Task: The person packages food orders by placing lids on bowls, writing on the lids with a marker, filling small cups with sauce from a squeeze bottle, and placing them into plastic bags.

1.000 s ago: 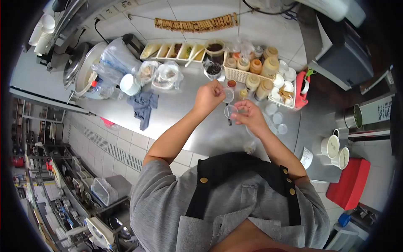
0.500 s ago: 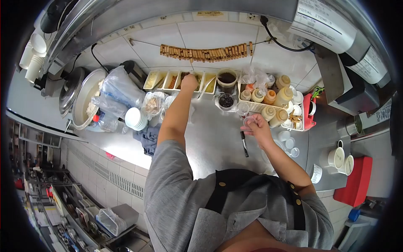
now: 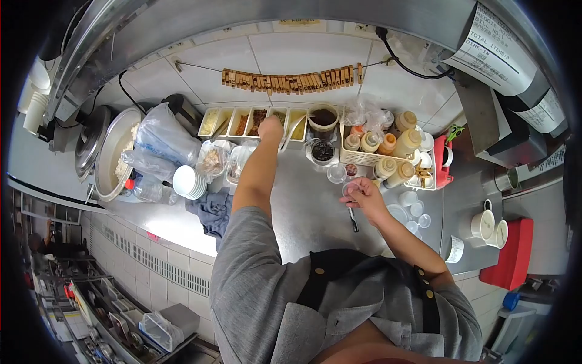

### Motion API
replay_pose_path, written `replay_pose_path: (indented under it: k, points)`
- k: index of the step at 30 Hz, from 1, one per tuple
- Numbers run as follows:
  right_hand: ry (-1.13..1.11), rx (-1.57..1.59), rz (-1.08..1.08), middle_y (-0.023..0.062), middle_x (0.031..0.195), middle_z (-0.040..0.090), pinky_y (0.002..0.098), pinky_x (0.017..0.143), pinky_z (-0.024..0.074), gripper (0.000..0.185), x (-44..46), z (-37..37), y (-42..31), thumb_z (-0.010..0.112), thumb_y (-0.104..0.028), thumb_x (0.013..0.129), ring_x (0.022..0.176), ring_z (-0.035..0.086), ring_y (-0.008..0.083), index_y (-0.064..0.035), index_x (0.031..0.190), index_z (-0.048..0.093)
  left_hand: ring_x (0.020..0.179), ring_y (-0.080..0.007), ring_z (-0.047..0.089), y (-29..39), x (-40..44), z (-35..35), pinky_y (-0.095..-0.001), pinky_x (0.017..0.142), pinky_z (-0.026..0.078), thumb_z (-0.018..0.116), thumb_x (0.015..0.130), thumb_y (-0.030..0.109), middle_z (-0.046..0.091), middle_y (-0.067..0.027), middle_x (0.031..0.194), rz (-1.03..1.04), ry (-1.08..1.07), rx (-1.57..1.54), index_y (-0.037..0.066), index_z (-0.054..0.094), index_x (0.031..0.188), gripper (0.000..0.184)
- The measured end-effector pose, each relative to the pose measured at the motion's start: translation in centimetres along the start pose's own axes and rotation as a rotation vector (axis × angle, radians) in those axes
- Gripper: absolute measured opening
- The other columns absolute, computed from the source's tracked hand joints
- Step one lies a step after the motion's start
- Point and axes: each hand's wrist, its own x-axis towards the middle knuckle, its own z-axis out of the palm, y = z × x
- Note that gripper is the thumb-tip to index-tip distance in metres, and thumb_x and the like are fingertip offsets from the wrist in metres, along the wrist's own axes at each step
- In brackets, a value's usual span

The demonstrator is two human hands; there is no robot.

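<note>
My left hand reaches over the row of white topping containers, at the dark reddish-brown filling and the green one beside it. Its fingers look curled, and whatever they hold is hidden. Near the counter's middle my right hand pinches a small clear plastic cup by its side. Just beyond that hand a clear cup stands beside a small round container with reddish contents. A black marker lies on the steel below the right hand.
A basket of squeeze bottles stands at back right, beside a tub of dark liquid. Small cups sit right of my right hand. Stacked white bowls, a blue-grey cloth and a large steel pot are left.
The view has shifted slightly. My left hand has moved down a little over the containers. My right hand still holds the clear cup, now covering the marker's upper end.
</note>
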Motion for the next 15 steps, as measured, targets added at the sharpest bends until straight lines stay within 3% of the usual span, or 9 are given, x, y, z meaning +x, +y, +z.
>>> replay_pose_path:
  k: [6, 11, 13, 15]
  points:
    - [0.030, -0.014, 0.017, 0.0046, 0.098, 0.066, 0.0265, 0.067, 0.0541, 0.012, 0.3, -0.2, 0.6, 0.057, -0.008, 0.098, 0.084, 0.071, 0.0188, -0.0064, 0.110, 0.055, 0.108, -0.0299, 0.069, -0.6, 0.2, -3.1, -0.0407, 0.086, 0.057, 0.055, 0.092, 0.016, 0.070, -0.0146, 0.118, 0.154, 0.029, 0.267, 0.008, 0.073, 0.108, 0.025]
    - [0.012, -0.005, 0.038, 0.0042, 0.098, 0.066, 0.0261, 0.067, 0.0535, 0.012, 0.4, 0.0, 0.9, 0.057, -0.009, 0.099, 0.085, 0.071, 0.0187, -0.0062, 0.110, 0.055, 0.107, -0.0295, 0.069, -1.8, 0.6, -2.9, -0.0413, 0.085, 0.058, 0.057, 0.092, 0.016, 0.071, -0.0135, 0.116, 0.186, 0.004, 0.320, 0.007, 0.073, 0.105, 0.023]
    - [0.004, -0.004, 0.043, 0.0042, 0.098, 0.066, 0.0262, 0.067, 0.0535, 0.012, 0.4, 0.2, 0.8, 0.057, -0.009, 0.099, 0.085, 0.071, 0.0188, -0.0062, 0.110, 0.055, 0.105, -0.0290, 0.070, -2.4, 0.2, -1.4, -0.0421, 0.083, 0.058, 0.058, 0.090, 0.013, 0.072, -0.0120, 0.111, 0.445, 0.369, 0.481, 0.006, 0.073, 0.100, 0.020]
    - [0.002, -0.003, 0.044, 0.0042, 0.099, 0.065, 0.0263, 0.067, 0.0536, 0.012, 0.5, 0.2, 0.8, 0.057, -0.009, 0.099, 0.086, 0.071, 0.0189, -0.0062, 0.110, 0.055, 0.103, -0.0292, 0.070, -2.2, 0.3, -0.6, -0.0420, 0.081, 0.059, 0.057, 0.089, 0.012, 0.073, -0.0124, 0.107, 0.475, 0.272, 0.463, 0.006, 0.073, 0.098, 0.019]
